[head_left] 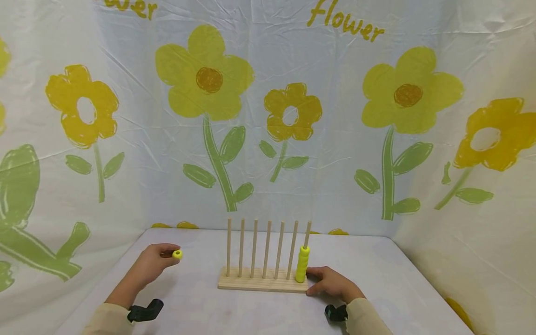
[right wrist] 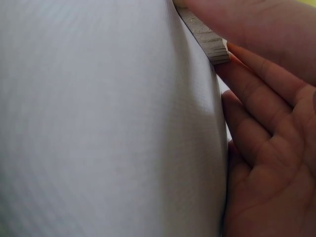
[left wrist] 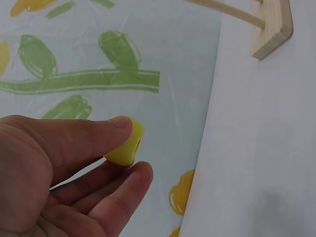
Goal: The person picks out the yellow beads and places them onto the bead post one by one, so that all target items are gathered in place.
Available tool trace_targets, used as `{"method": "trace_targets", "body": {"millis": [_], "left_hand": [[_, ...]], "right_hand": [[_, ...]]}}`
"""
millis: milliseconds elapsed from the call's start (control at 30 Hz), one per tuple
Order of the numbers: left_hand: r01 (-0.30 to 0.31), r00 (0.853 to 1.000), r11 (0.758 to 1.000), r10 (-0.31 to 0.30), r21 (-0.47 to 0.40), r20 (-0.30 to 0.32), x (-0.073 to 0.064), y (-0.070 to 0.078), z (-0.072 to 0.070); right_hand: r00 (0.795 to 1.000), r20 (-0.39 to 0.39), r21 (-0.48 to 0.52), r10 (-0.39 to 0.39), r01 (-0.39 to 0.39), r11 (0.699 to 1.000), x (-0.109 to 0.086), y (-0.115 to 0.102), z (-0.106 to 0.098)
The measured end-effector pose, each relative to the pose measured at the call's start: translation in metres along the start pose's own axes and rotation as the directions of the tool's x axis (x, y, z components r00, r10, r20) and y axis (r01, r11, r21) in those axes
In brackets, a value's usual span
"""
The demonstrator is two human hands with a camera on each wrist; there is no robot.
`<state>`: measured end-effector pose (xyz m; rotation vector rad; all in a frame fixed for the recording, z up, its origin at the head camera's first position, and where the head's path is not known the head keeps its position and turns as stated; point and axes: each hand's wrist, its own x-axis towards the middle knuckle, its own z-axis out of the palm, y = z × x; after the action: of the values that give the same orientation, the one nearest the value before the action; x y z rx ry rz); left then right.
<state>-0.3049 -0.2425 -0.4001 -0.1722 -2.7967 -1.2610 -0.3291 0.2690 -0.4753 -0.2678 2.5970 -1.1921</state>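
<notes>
My left hand [head_left: 151, 266] pinches a yellow bead [head_left: 177, 254] between thumb and fingertips, above the table left of the wooden peg rack [head_left: 264, 284]. In the left wrist view the bead [left wrist: 124, 143] shows between the thumb and fingers. Several upright pegs stand in a row on the rack's base. A stack of yellow beads [head_left: 302, 265] is on the rightmost peg, whose top sticks out above them. My right hand [head_left: 332, 284] grips the base's right end, thumb in front and fingers behind. That base end [right wrist: 210, 39] appears in the right wrist view, partly hidden by the thumb.
The rack stands on a white-covered table [head_left: 197, 302]. Behind and at both sides hangs a white curtain [head_left: 335, 186] printed with yellow flowers. Dark wrist cameras [head_left: 145, 310] are strapped at the sleeves.
</notes>
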Motion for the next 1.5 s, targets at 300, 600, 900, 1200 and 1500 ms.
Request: {"method": "trace_targets", "body": {"millis": [300,600,900,1200,1500], "left_hand": [[-0.038,0.999,0.999,0.039,-0.011,0.02,0.0,0.018,0.017],[-0.018,0.999,1.0,0.018,-0.008,0.035,0.004,0.028,0.031],[-0.006,0.998,0.998,0.01,-0.069,0.057,0.003,0.045,0.043],[-0.106,0.993,0.991,0.11,-0.084,0.046,0.001,0.066,0.051],[-0.145,0.987,0.986,0.149,-0.082,0.052,0.001,0.086,0.057]], "right_hand": [[1.0,0.001,0.008,0.002,-0.002,1.0,-0.003,-0.002,0.001],[0.999,0.009,0.001,-0.038,0.038,0.999,-0.005,-0.002,0.0],[1.0,0.001,-0.013,-0.027,0.027,1.0,-0.003,0.0,0.0],[1.0,-0.001,-0.019,-0.028,0.028,0.999,-0.003,0.0,0.0],[1.0,-0.002,-0.019,-0.01,0.01,1.0,-0.002,0.0,0.0]]}}
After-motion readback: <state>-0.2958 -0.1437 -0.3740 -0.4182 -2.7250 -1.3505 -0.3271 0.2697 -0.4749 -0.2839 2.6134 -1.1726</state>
